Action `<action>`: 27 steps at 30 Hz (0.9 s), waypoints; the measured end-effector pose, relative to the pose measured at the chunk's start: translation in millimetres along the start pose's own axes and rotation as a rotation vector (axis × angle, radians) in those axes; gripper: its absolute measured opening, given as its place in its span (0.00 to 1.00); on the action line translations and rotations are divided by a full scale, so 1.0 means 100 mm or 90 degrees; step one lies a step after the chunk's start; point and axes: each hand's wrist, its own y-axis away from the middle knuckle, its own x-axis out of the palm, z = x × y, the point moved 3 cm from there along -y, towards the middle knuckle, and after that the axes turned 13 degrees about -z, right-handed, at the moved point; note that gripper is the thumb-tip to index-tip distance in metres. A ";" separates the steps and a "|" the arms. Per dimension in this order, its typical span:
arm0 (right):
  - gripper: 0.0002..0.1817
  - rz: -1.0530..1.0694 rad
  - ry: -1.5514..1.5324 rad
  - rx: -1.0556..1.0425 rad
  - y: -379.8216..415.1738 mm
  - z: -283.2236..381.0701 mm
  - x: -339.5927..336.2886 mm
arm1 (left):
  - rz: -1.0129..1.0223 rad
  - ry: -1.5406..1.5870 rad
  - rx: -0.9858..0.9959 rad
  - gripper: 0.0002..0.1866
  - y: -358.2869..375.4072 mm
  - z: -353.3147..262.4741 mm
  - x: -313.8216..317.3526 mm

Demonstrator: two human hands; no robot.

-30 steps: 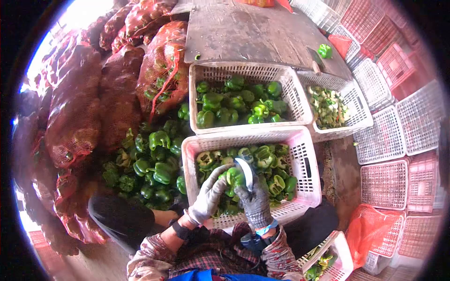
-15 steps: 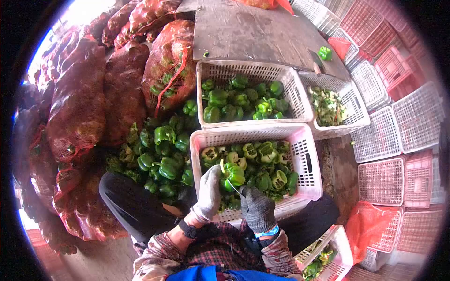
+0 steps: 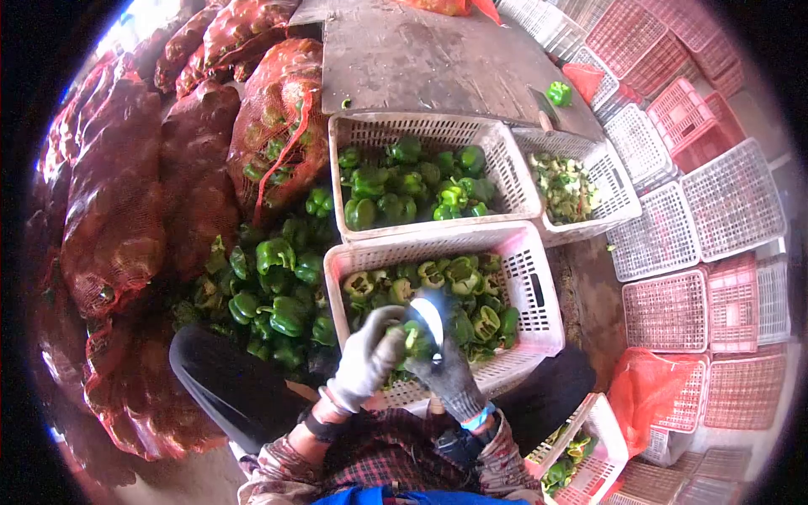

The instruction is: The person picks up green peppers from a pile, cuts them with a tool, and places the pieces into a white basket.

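My left hand (image 3: 367,364), in a pale glove, is closed round a green bell pepper (image 3: 412,335). In its dark grey glove, my right hand (image 3: 453,380) grips a knife (image 3: 428,318), whose bright blade points up right beside the pepper. Both hands are over the near edge of a pinkish-white crate (image 3: 551,316) that holds cut, hollowed peppers (image 3: 486,324). Glare and motion blur hide where blade and pepper meet.
Behind stands a crate (image 3: 522,181) of whole peppers, beside a smaller crate (image 3: 619,210) of scraps. Loose peppers (image 3: 286,316) are piled at left below red mesh sacks (image 3: 114,210). Empty crates (image 3: 665,311) stack at right. Another crate (image 3: 610,450) of pieces sits low right.
The pepper has been turned and drawn lower, closer to me. The knife has swung from below the pepper to upright at its right side. The whole view has shifted slightly.
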 end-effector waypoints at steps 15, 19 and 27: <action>0.34 -0.007 -0.203 0.194 0.18 -0.57 0.24 | -0.012 0.267 -0.260 0.14 0.11 0.67 0.26; 0.23 0.050 -0.320 0.299 0.18 -0.50 -0.02 | 0.094 0.256 -0.386 0.22 0.11 0.79 0.25; 0.37 -0.257 0.224 -0.091 -0.08 -0.66 -0.31 | -0.056 0.347 -0.285 0.32 -0.05 0.85 0.22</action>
